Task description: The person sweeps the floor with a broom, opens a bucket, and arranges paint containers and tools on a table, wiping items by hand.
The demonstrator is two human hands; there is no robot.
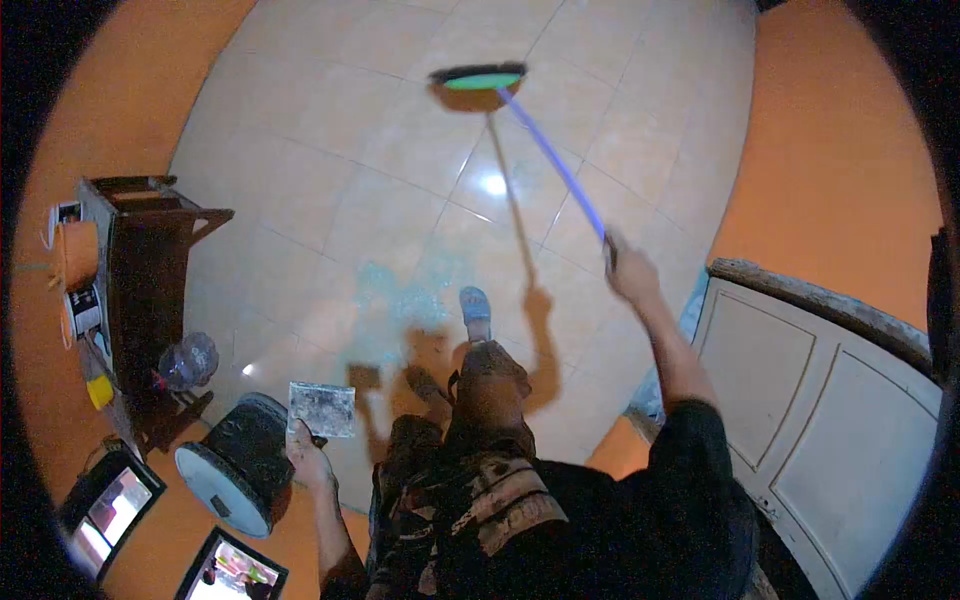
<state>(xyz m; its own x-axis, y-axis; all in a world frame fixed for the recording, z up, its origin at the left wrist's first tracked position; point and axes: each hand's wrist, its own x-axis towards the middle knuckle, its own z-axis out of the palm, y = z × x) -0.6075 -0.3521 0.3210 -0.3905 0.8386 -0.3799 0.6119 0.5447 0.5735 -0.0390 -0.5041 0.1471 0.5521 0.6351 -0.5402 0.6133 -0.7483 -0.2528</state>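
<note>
My right hand [632,275] grips the purple handle of a broom [560,170], which reaches forward over the tiled floor. At its far end is a green head with dark bristles, and its shadow falls just beneath. Whether the bristles touch the tiles I cannot tell. Low at the left, my left hand [308,458] is closed on a wide, flat-bladed scraper [322,410] with a grey, smeared blade. Beside that hand stands a dark bucket [245,450] with a pale round end. Pale blue-green patches [405,300] mark the floor ahead of my sandalled foot [476,310].
Against the left orange wall is a dark wooden table [150,260] with small items on it. A clear plastic bottle [190,360] is near its legs. A white panelled door [800,390] is at the right. Framed pictures [115,510] show at the lower left.
</note>
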